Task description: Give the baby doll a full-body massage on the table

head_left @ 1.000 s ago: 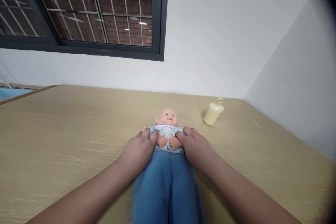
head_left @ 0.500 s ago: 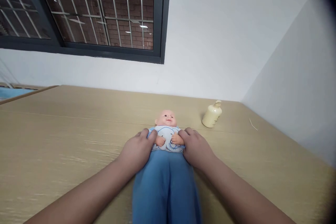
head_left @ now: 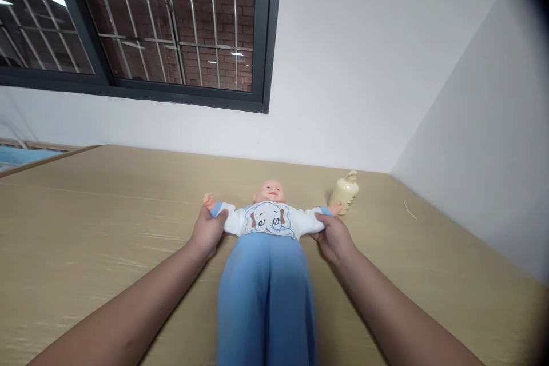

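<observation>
A baby doll (head_left: 271, 218) lies on its back, head toward the wall, in a white top with an elephant print and long blue trousers (head_left: 266, 291). Both its arms are stretched out sideways. My left hand (head_left: 209, 233) is closed round the doll's arm on the left, thumb on top near the blue cuff. Round the arm on the right, my right hand (head_left: 335, 234) is closed the same way. The doll's small hands stick out beyond my grips. Just behind the doll's hand on the right stands a cream pump bottle (head_left: 346, 190), partly covered by it.
The doll lies on a wide tan surface (head_left: 128, 229) that meets a white wall (head_left: 334, 68). A thin pale strip (head_left: 409, 210) lies at the right. A dark-framed window (head_left: 261, 40) with metal bars is above, and something light blue (head_left: 26, 155) shows at far left.
The doll's arms have gone from folded over its belly to spread wide. My hands have moved apart with them, and the elephant print is now uncovered. The view has tilted slightly up.
</observation>
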A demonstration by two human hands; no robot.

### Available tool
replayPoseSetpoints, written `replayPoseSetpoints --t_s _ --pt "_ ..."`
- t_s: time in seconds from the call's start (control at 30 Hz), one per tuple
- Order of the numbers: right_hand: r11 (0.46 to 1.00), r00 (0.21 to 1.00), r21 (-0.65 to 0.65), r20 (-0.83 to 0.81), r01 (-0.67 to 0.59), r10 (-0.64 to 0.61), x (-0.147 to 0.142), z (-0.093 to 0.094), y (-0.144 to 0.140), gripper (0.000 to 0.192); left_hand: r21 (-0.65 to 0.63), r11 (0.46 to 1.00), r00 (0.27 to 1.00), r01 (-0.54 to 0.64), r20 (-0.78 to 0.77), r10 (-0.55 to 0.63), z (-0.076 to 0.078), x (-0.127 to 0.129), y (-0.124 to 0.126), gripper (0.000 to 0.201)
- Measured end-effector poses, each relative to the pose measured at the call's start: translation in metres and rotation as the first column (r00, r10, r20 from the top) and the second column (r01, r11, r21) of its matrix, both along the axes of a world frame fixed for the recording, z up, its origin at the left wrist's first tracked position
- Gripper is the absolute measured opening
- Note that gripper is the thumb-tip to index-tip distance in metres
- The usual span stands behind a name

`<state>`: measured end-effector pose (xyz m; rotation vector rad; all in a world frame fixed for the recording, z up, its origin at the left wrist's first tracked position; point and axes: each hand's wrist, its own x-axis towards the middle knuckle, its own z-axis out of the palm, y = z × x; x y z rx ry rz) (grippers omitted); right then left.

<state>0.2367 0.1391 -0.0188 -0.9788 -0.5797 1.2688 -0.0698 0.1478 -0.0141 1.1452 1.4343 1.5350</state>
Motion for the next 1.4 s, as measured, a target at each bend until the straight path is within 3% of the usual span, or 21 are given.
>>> replayPoseSetpoints --t_s 0.1,0.27,0.37,0.43,0.5,0.6,0.73,0.9,1.0,1.13,1.3,1.4 --pt "0.996 0.985 -0.069 -0.167 -0.049 0.037 0.001 -0.002 0.003 0.028 -0.034 0.997 0.987 0.071 0.145 -0.065 -0.003 0.001 0.003 0.024" --pt "0.996 0.981 -0.060 -0.186 -0.058 0.046 -0.001 -0.006 0.005 0.025 -0.040 0.996 0.976 0.085 0.205 -0.075 -0.004 0.000 0.003 0.025" --pt "1.000 1.000 0.016 -0.016 -0.009 0.010 -0.004 -0.007 0.002 0.033 -0.010 0.998 0.989 0.065 0.136 -0.063 -0.002 -0.002 0.001 0.026" --pt "0.993 0.964 0.120 0.263 0.008 -0.040 -0.007 -0.004 -0.002 0.032 0.022 0.998 0.997 0.064 -0.039 -0.063 0.003 -0.002 -0.003 0.028" --pt "0.977 0.801 0.205 0.594 -0.058 -0.077 -0.012 0.003 -0.010 0.025 0.048 0.993 0.939 0.105 -0.335 -0.083 0.009 0.000 -0.010 0.030" --pt "0.953 0.411 0.203 0.907 -0.223 -0.097 -0.021 0.019 -0.025 0.013 0.033 0.979 0.702 0.200 -0.702 -0.119 0.021 0.007 -0.022 0.022" --pt "0.935 0.005 0.131 0.991 -0.329 -0.137 -0.034 0.037 -0.039 0.032 -0.023 0.961 0.381 0.274 -0.915 -0.130 0.033 0.018 -0.035 0.019" --pt "0.932 -0.319 0.010 0.938 -0.364 -0.135 -0.041 0.048 -0.046 0.041 -0.075 0.952 0.040 0.296 -0.995 -0.091 0.040 0.026 -0.043 0.040" --pt "0.934 -0.461 -0.057 0.879 -0.354 -0.121 -0.045 0.052 -0.049 0.040 -0.099 0.949 -0.063 0.298 -0.994 -0.084 0.043 0.030 -0.047 0.044" --pt "0.939 -0.569 -0.132 0.819 -0.318 -0.077 -0.051 0.058 -0.054 0.033 -0.088 0.950 -0.121 0.300 -0.991 -0.053 0.044 0.036 -0.053 0.038" --pt "0.947 -0.601 -0.139 0.796 -0.288 -0.066 -0.055 0.060 -0.055 0.029 -0.097 0.955 -0.173 0.280 -0.984 -0.049 0.047 0.044 -0.056 0.035" --pt "0.946 -0.562 -0.106 0.822 -0.307 -0.090 -0.052 0.055 -0.054 0.031 -0.096 0.958 -0.156 0.271 -0.986 -0.055 0.046 0.043 -0.055 0.035"
